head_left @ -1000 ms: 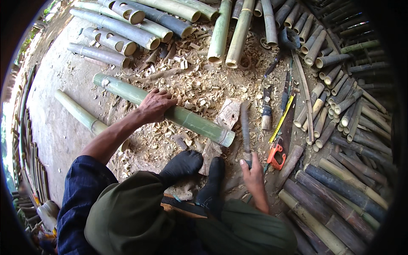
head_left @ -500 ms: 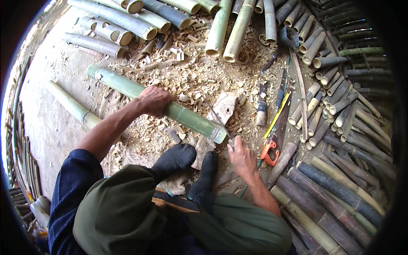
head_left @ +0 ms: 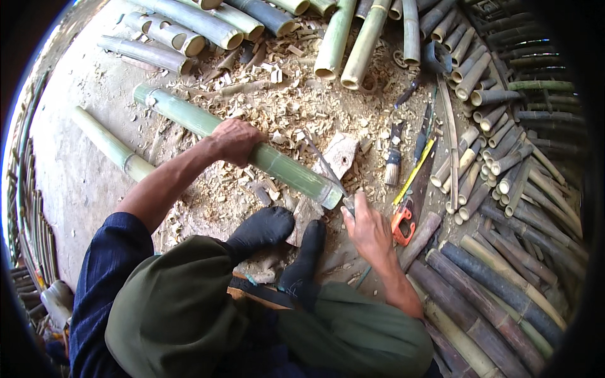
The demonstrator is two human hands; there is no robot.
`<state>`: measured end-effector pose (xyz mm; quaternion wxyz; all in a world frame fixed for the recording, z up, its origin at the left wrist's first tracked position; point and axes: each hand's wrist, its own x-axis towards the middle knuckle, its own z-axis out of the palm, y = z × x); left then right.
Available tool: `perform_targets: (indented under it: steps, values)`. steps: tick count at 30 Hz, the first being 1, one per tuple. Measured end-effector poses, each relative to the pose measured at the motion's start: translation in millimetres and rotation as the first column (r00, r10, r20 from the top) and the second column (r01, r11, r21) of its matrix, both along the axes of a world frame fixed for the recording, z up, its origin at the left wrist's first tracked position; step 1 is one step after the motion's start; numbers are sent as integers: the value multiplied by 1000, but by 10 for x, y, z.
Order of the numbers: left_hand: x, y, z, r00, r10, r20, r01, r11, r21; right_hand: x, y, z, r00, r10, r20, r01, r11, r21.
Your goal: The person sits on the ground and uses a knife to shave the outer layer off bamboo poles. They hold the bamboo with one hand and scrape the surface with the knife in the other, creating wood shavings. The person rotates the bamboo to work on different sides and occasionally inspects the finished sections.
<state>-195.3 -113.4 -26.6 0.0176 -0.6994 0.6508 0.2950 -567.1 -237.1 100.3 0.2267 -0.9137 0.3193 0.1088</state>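
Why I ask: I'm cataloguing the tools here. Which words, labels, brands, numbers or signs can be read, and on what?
No text can be read.
Yellow strip: dark marks, too small to read.
Orange handle: any lettering is too small to make out.
Green bamboo tube under the left hand: no lettering visible.

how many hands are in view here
2: the left hand clasped over a green bamboo tube, and the right hand holding a long knife beside the tube's right end. None looks hidden.
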Motion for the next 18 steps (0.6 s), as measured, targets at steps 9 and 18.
perform_targets:
  steps: [9,18]
  values:
    - [-133,-179,104,1000,-20,8,20,1000,-5,-462,-240,-394,982,-28,-188,20,999,-44]
    - [-89,-9,91,999,-5,52,11,994,-108,-207,47,-40,894,117,433,-90,992,-84]
